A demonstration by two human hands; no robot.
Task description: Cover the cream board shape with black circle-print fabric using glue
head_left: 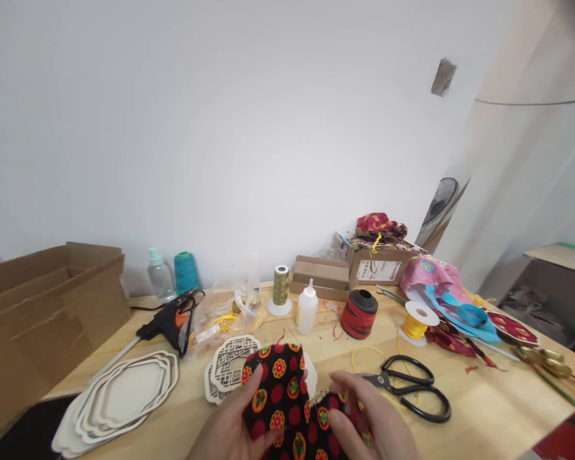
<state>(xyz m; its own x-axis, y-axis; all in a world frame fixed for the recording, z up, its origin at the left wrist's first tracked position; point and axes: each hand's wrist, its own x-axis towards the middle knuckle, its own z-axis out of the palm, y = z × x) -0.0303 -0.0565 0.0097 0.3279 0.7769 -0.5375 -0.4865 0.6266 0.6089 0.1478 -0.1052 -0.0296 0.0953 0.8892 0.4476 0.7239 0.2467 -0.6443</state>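
Observation:
A black fabric piece [278, 390] printed with red dots and orange-green flowers is held up between both hands at the front of the table. My left hand [234, 415] grips its left side, thumb on the front face. On the right, my right hand [368, 415] pinches the cloth near a notch or fold in its upper edge. Behind the cloth lie pale lattice-cut shapes [232, 361], partly covered by it. Black-handled scissors [412, 386] rest just right of my right hand, their blade tips hidden behind it.
Stacked pale wooden frames [124, 399], a glue gun [167, 322] and a cardboard box [43, 332] are at left. Behind stand a glue bottle [307, 310], red thread [359, 314], a yellow cord spool [416, 324] and a scrap-filled box [378, 265]. Blue ribbon [464, 316] lies at right.

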